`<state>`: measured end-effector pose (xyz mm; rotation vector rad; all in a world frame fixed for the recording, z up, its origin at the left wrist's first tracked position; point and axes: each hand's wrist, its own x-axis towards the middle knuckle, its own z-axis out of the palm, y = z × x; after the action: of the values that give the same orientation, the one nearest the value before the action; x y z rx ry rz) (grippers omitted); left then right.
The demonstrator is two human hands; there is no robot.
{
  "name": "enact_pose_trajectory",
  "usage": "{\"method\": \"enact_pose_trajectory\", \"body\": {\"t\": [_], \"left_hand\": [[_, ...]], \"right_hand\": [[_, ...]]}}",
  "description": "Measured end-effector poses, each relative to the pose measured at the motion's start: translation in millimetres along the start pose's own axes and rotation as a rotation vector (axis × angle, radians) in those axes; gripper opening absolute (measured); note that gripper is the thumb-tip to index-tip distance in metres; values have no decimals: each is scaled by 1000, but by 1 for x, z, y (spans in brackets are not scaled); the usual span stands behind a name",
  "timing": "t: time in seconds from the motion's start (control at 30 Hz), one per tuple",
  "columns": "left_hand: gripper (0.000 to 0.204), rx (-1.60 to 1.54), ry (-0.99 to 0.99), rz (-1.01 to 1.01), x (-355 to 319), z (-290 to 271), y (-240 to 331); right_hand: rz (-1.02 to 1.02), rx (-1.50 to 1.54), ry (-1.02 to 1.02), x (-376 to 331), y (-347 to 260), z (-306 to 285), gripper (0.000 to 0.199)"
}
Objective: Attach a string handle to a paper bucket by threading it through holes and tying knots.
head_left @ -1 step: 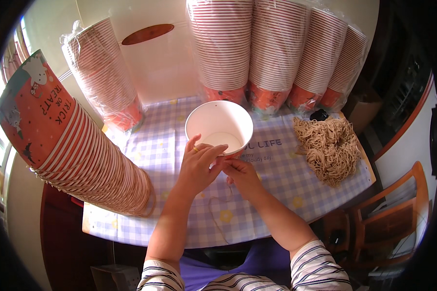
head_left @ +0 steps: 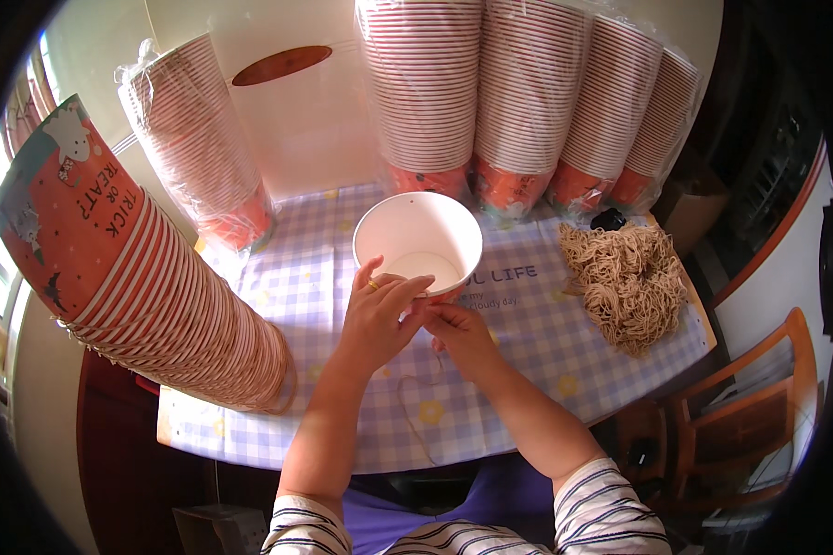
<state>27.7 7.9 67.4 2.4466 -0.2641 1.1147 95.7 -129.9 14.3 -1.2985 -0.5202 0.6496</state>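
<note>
A paper cup [head_left: 407, 231], white inside and orange outside, stands open-side up on the checked tablecloth [head_left: 528, 314]. My left hand [head_left: 379, 310] grips its near rim, with the thumb and fingers over the edge. Pressed against the cup's near side just below the rim, my right hand [head_left: 458, 333] pinches a thin tan string [head_left: 415, 407]. That string loops down across the cloth toward me. Both hands touch each other at the cup.
A heap of tan strings [head_left: 625, 277] lies at the right of the table. Tall wrapped cup stacks [head_left: 528, 92] stand along the back, another wrapped stack [head_left: 199, 148] leans at back left, and a long stack [head_left: 139, 287] lies at left. A wooden chair [head_left: 759, 398] is at right.
</note>
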Motion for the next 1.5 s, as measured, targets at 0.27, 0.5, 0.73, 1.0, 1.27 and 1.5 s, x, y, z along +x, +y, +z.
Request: {"method": "enact_pose_trajectory", "body": {"t": [0.27,0.5,0.73,1.0,1.27,1.5], "left_hand": [[34,33,43,-18,-2,-3,1],[22,-123,257,-317,-33,-12,-1],[47,-1398,-266,-883,-65,17,33],[20,-1174,-509,-986,-55,-20,21],[23,-1193,-106,-1073,-56,-55,-8],[24,-1256,-215,-1052,-55,-39,-3]], "right_hand": [[16,-31,-16,-3,-5,3,18],[148,147,-79,-2,-9,-5,20],[99,609,-386,-12,-23,-15,23],[-113,802,-54,1,-41,-47,23],[-414,887,355,12,-51,-99,22],[-358,75,823,5,-53,-107,25]]}}
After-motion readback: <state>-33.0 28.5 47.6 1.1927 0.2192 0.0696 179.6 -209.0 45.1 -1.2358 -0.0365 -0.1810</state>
